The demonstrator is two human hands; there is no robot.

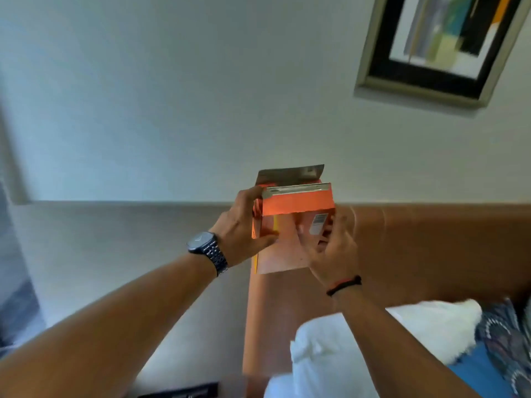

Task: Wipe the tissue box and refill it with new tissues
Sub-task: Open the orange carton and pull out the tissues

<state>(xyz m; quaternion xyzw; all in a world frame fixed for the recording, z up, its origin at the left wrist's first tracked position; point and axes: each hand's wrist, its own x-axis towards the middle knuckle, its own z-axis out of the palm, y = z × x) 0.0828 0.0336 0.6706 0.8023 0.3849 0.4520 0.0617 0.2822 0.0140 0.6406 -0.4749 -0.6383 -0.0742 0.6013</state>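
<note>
We're holding the orange box (293, 214) up in the air in front of the wall (172, 96), above the headboard (431, 239), nothing under it. Left hand (244, 225) is gripping its left side, right hand (330, 248) is clasping the lower right corner. One end flap is standing open. Best bet here, we're thinking: keep the left grip steady, work the flaps gently so the card isn't tearing.
</note>
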